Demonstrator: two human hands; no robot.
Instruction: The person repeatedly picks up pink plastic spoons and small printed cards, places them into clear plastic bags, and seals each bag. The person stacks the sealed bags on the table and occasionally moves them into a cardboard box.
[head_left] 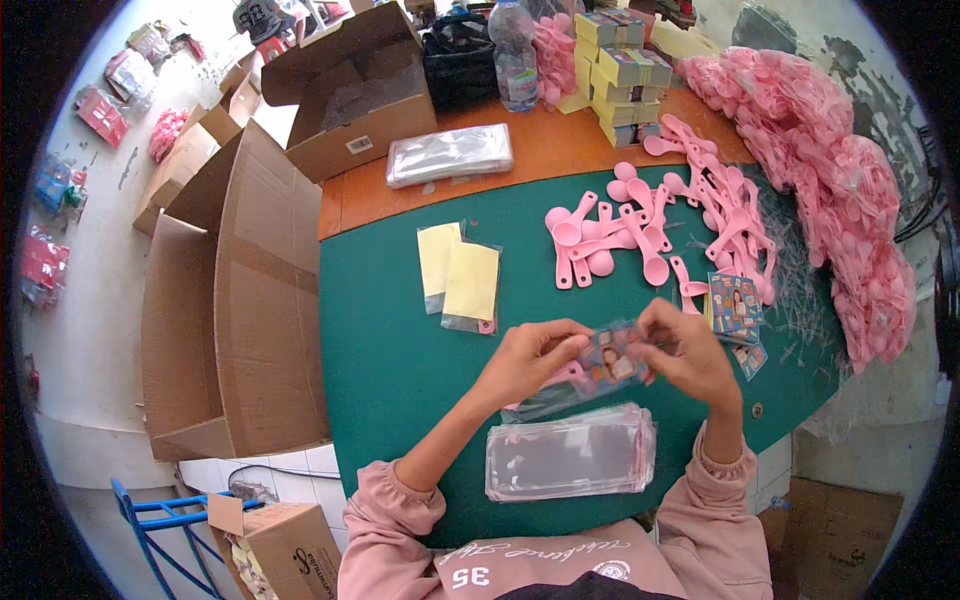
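Clear plastic sleeve (550,402), seemingly around one printed card (613,362), is pinched in left hand (532,358) and right hand (687,350); two flat yellow packets (470,285) lie beyond the left.

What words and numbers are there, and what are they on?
I won't copy any out, but here's where they are.
Pink sweatshirt: white lettering and number.
Lower-left box: dark print.
Lower-right box: faint print.
Upper open box: white label, too small.
Bottle: label, too small.
Cap: marks, too small.
Held card: too blurred.
Card stack: too small.
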